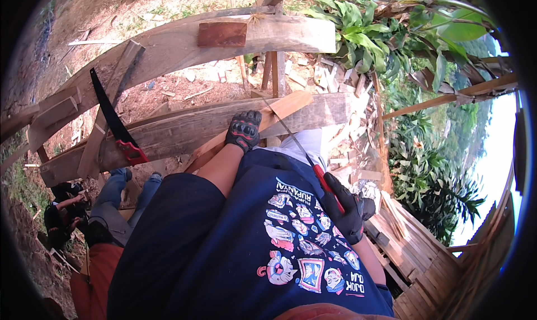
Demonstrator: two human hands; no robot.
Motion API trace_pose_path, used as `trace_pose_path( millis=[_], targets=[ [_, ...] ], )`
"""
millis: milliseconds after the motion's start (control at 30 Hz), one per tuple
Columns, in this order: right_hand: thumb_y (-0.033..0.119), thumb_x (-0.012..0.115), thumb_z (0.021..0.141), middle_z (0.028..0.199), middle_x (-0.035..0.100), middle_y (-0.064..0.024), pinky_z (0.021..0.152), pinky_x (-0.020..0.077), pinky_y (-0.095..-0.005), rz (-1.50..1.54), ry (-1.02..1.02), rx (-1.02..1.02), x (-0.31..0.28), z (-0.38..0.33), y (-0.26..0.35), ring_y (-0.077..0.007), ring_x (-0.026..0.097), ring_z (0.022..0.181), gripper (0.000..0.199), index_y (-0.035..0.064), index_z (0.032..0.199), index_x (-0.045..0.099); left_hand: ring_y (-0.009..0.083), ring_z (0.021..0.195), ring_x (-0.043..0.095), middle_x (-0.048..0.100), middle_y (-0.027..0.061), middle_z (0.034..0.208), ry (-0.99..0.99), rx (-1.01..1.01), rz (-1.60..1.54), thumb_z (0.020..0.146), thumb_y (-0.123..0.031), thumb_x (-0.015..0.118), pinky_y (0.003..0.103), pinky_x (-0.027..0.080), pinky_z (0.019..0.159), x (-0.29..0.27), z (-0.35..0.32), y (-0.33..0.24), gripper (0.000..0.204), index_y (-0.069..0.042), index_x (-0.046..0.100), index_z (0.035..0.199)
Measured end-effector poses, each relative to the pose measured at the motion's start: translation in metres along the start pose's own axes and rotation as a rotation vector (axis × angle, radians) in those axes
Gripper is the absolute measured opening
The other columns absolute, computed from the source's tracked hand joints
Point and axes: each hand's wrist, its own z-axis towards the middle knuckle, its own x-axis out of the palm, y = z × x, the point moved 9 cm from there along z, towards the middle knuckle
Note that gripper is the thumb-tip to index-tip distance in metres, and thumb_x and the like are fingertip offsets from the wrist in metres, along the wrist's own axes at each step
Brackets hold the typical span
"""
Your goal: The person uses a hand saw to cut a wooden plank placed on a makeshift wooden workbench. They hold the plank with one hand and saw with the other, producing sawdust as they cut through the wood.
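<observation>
My left hand [244,130], in a black glove with red knuckle pads, presses down on a light wooden batten [278,111] that lies slanted across a weathered horizontal beam [184,131]. My right hand [348,207], also gloved in black, grips the red handle of a hand saw [321,178]. Its thin blade runs up and left to the batten just right of my left hand. My dark blue printed shirt fills the lower middle of the view.
A second saw [113,121] with a black blade and red handle leans on the beam at left. A higher curved beam [184,43] carries a reddish block [222,34]. People sit on the ground at lower left [70,211]. Stacked planks [414,253] lie at lower right, leafy plants beyond.
</observation>
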Motion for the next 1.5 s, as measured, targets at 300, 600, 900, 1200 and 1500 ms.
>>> trace_pose_path(
  millis=[300,600,900,1200,1500],
  targets=[
    [0.012,0.067,0.106,0.134,0.076,-0.0239,0.103,0.0587,-0.0437,0.202,-0.023,0.036,0.081,0.104,-0.027,-0.0369,0.076,0.121,0.047,0.0079,0.152,0.064,0.0357,0.121,0.067,0.070,0.0182,0.128,0.062,-0.024,-0.052,0.088,-0.022,0.069,0.051,0.053,0.103,0.005,-0.004,0.006,0.053,-0.004,0.064,0.138],
    [0.017,0.062,0.105,0.130,0.075,-0.0283,0.093,0.0611,-0.0491,0.137,0.004,-0.016,0.112,0.162,-0.008,-0.0445,0.077,0.107,0.046,0.0080,0.150,0.065,0.0355,0.128,0.066,0.069,0.0187,0.141,0.029,-0.026,0.012,0.090,-0.025,0.066,0.050,0.050,0.110,0.001,-0.003,0.004,0.055,-0.005,0.064,0.141],
    [0.021,0.067,0.105,0.127,0.076,-0.0276,0.098,0.0608,-0.0474,0.219,-0.143,-0.095,0.099,0.155,-0.037,-0.0427,0.077,0.112,0.041,0.0089,0.145,0.070,0.0365,0.121,0.069,0.071,0.0208,0.131,-0.010,-0.007,0.032,0.089,-0.024,0.071,0.051,0.054,0.102,0.001,0.001,-0.003,0.056,-0.001,0.063,0.140],
    [0.023,0.063,0.105,0.122,0.076,-0.0278,0.096,0.0602,-0.0515,0.190,-0.028,-0.108,0.129,0.197,-0.041,-0.0439,0.076,0.110,0.043,0.0078,0.146,0.068,0.0394,0.113,0.072,0.073,0.0220,0.118,-0.039,-0.015,-0.006,0.091,-0.026,0.071,0.053,0.055,0.099,-0.002,-0.002,-0.004,0.051,-0.001,0.064,0.134],
    [0.029,0.053,0.103,0.113,0.079,-0.0238,0.096,0.0595,-0.0536,-0.023,0.054,-0.046,0.160,0.251,-0.020,-0.0427,0.076,0.105,0.044,0.0057,0.136,0.071,0.0377,0.119,0.071,0.075,0.0213,0.126,0.096,-0.019,0.181,0.098,-0.041,0.067,0.053,0.054,0.104,-0.004,-0.001,-0.011,0.057,-0.003,0.066,0.140]
  ],
)
